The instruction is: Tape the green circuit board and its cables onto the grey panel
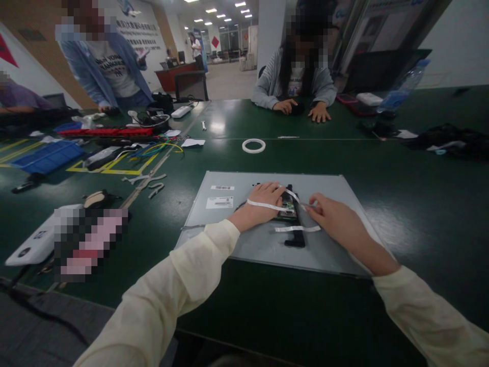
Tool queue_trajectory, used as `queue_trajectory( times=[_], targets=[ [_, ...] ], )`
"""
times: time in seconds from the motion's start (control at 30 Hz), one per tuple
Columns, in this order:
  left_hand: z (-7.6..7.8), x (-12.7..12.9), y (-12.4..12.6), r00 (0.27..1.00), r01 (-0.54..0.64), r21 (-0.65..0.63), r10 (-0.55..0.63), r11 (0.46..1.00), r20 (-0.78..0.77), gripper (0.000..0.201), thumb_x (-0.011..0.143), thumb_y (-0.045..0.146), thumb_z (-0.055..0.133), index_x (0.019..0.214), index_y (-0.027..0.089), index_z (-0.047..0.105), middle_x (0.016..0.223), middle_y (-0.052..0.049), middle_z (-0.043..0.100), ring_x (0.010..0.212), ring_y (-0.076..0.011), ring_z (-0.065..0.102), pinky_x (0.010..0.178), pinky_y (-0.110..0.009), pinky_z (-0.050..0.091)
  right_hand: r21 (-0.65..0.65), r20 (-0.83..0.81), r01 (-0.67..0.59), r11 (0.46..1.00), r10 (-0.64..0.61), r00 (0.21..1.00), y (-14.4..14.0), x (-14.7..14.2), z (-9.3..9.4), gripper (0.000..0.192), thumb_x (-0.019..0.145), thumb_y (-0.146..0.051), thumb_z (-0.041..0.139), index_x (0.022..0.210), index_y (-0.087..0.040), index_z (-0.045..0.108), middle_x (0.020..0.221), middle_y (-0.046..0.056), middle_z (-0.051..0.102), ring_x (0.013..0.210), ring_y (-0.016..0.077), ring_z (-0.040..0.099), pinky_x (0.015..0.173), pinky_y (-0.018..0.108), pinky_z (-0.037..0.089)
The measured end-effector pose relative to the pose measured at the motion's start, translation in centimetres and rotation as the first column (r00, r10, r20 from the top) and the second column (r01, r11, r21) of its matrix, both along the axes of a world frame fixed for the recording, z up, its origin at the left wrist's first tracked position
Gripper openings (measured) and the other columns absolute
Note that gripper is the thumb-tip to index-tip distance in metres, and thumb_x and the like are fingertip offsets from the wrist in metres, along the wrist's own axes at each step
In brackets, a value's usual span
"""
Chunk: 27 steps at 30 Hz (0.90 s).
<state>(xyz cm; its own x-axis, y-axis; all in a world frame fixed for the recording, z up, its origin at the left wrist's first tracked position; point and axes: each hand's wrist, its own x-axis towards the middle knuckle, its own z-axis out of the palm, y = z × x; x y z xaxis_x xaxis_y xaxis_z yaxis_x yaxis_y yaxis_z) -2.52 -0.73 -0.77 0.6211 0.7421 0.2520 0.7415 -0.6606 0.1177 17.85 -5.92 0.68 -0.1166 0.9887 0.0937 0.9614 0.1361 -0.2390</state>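
Two bare hands work with narrow white tape over a circuit board on a flat grey panel.

The left hand (263, 195) lies palm down, fingers stretched out, partly covering the circuit board (288, 215); whether it presses down cannot be told. The right hand (340, 218) pinches a white tape strip (293, 194) between thumb and fingers, just right of the board. A second strip (263, 205) crosses the back of the left hand, and a third strip (301, 229) lies between the hands, nearer the wearer, across a black bracket (296, 240). All this sits on the grey panel (255, 247), whose paper label (219, 203) is left of the left hand. Beyond the hands, a tape roll (253, 151) lies on the green counter (420, 204).
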Motion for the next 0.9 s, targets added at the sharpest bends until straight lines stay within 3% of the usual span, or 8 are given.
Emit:
queue_trajectory(
  times=[0.2,0.47,0.6,0.9],
  targets=[
    [-0.1,0.1,-0.1,1.000,-0.009,0.018,0.009,1.000,0.019,0.039,0.092,0.023,0.032,0.128,0.012,0.042,0.132,-0.011,0.050,0.123,-0.0201,0.044,0.102,-0.037,0.034,-0.001,-0.332,-0.163,0.987,0.154,0.931,0.1,1.3,0.5,0.027,0.083,-0.040,0.046,0.085,-0.020,0.064,0.089,0.005,0.063,0.076,0.0175,0.056,0.068,0.029,0.042],
    [-0.2,0.1,0.0,1.000,-0.014,0.039,0.014,0.999,-0.006,0.038,0.093,0.024,0.031,0.125,0.011,0.045,0.133,-0.011,0.050,0.123,-0.0202,0.044,0.103,-0.036,0.033,-0.180,-0.404,-0.345,0.921,0.251,0.880,-1.0,-0.1,1.3,0.033,0.086,-0.046,0.045,0.084,-0.021,0.066,0.093,0.005,0.058,0.077,0.0166,0.053,0.066,0.029,0.042],
    [-0.1,0.0,-0.2,1.000,-0.008,0.044,0.009,0.999,-0.006,0.037,0.093,0.024,0.031,0.124,0.011,0.046,0.133,-0.011,0.050,0.123,-0.0204,0.044,0.102,-0.036,0.033,-0.194,-0.388,-0.379,0.905,0.284,0.877,-1.1,-0.1,1.5,0.030,0.085,-0.045,0.047,0.080,-0.020,0.064,0.091,0.005,0.057,0.081,0.0176,0.053,0.069,0.029,0.042],
    [0.2,0.0,-0.3,1.000,-0.012,0.023,0.013,1.000,-0.022,0.038,0.094,0.024,0.030,0.126,0.011,0.045,0.134,-0.012,0.048,0.124,-0.0198,0.044,0.104,-0.037,0.033,-0.281,-0.518,-0.355,0.892,0.171,0.838,-1.3,0.0,1.8,0.025,0.081,-0.044,0.049,0.079,-0.021,0.060,0.078,0.001,0.060,0.072,0.0170,0.053,0.062,0.028,0.041]
  ],
)
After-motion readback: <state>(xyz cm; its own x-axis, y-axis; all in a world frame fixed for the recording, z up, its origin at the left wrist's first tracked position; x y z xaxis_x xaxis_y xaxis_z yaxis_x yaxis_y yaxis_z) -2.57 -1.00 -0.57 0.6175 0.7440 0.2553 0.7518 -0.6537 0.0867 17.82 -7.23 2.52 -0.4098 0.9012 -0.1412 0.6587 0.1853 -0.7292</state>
